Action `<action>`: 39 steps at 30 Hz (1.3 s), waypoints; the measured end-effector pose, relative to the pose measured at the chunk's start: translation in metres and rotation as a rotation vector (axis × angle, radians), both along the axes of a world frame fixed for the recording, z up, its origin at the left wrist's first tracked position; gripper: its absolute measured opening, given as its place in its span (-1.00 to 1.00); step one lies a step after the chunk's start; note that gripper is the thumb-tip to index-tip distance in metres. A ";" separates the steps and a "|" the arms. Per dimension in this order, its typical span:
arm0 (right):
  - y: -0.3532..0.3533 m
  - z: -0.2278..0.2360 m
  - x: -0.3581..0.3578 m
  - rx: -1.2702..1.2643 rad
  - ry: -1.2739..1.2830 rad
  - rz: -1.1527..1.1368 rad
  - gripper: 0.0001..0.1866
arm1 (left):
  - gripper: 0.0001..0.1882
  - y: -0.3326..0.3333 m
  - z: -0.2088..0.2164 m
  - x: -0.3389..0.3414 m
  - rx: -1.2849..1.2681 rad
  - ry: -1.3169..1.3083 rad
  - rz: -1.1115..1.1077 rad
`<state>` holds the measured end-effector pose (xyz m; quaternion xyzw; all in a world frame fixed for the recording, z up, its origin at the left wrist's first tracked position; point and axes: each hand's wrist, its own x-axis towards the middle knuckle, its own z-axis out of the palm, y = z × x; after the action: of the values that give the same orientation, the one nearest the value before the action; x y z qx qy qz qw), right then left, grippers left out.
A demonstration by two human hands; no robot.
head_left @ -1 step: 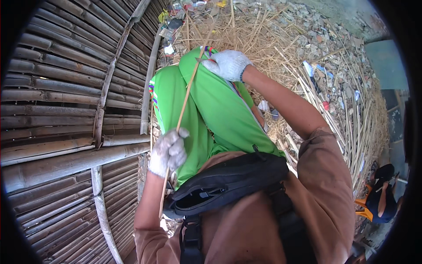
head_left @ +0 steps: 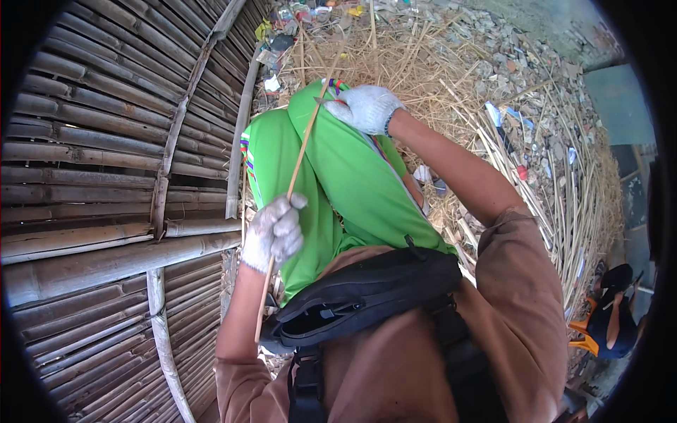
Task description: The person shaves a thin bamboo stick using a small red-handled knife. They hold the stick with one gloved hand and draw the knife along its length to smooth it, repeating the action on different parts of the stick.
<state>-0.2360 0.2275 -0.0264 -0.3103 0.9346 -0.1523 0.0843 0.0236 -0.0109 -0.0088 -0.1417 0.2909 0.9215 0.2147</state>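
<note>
The left hand [head_left: 273,231], in a whitish knitted glove, is closed with bent fingers about a long thin tan strip [head_left: 304,151], which is pinched within that grip. From the left grip the strip slants up and slightly right over the green trousers [head_left: 360,176], passes just left of the right hand [head_left: 370,109] and ends beyond it, over the straw-littered ground [head_left: 409,56]. Its near end runs back from the left grip, alongside the left forearm, to beside the open pocket of a black waist bag [head_left: 381,282]. The right hand, gloved likewise, is set over the knee with its fingers curled together; a short grey pointed blade [head_left: 319,100] projects from its thumb side and is pinched there. The blade lies at the strip; whether its edge bears on the surface cannot be told. The fingers on the far side of the right grip are hidden. Left of the left grip stands a wall of bamboo slats [head_left: 106,141]. Beyond and right of the right grip, rubble [head_left: 493,67] mixes with the straw, and further right lies a spread of long pale strips [head_left: 560,225]. Well apart from both grips, at far right, another person [head_left: 610,324] in dark clothing is beside an orange seat [head_left: 584,343].
</note>
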 end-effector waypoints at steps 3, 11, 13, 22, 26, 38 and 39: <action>-0.001 0.007 0.000 0.005 -0.069 0.002 -0.30 | -0.70 0.012 -0.017 -0.054 0.337 0.046 -0.020; -0.001 0.000 0.002 0.011 -0.019 -0.017 -0.17 | -0.66 0.010 -0.020 -0.025 0.481 -0.019 0.021; -0.002 0.001 0.005 0.022 -0.011 -0.014 -0.15 | -0.68 0.005 -0.020 -0.010 0.450 -0.031 0.014; -0.006 0.008 0.012 0.039 -0.029 -0.068 -0.22 | -0.69 -0.007 0.001 0.072 0.434 -0.104 0.083; -0.008 0.004 0.011 0.020 -0.019 -0.083 -0.17 | -0.70 -0.025 -0.011 0.142 0.390 -0.145 0.156; -0.006 0.011 0.018 -0.007 -0.022 -0.088 -0.16 | -0.70 -0.079 -0.005 0.190 -0.001 -0.084 -0.020; -0.006 0.010 0.017 0.001 -0.009 -0.085 -0.20 | -0.69 -0.080 -0.008 0.189 -0.012 -0.066 -0.028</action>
<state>-0.2193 0.2211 -0.0163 -0.2693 0.9467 -0.1567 0.0821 0.2128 -0.0908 -0.0165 -0.1694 0.2911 0.9115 0.2361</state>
